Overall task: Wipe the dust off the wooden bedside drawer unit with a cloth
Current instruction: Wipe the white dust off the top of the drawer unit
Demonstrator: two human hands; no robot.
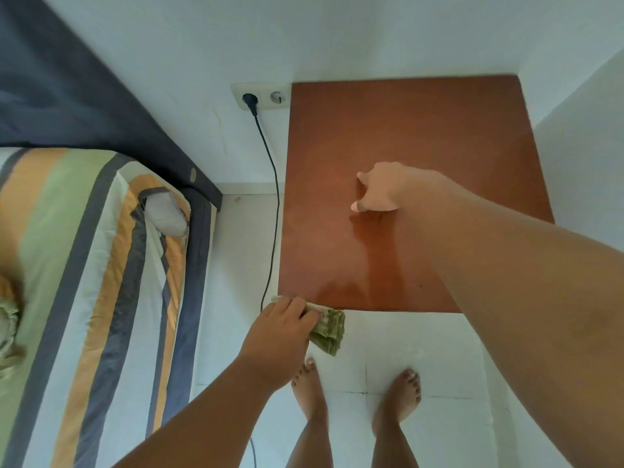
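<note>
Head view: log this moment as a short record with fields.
surface: wooden drawer unit, glossy top
left hand: grips folded green cloth at the unit's front edge, near the left corner
right hand: rests on the middle of the top; fingers hidden
beside unit: black plug in wall socket; striped bed farther left

The glossy reddish-brown top of the wooden bedside drawer unit (422, 130), set in a white-walled corner, bore a person's right hand (381, 192) near its middle and a folded green cloth (330, 331) at its front-left edge, while two bare feet (400, 396) stood on the pale tiled floor (449, 352).
</note>
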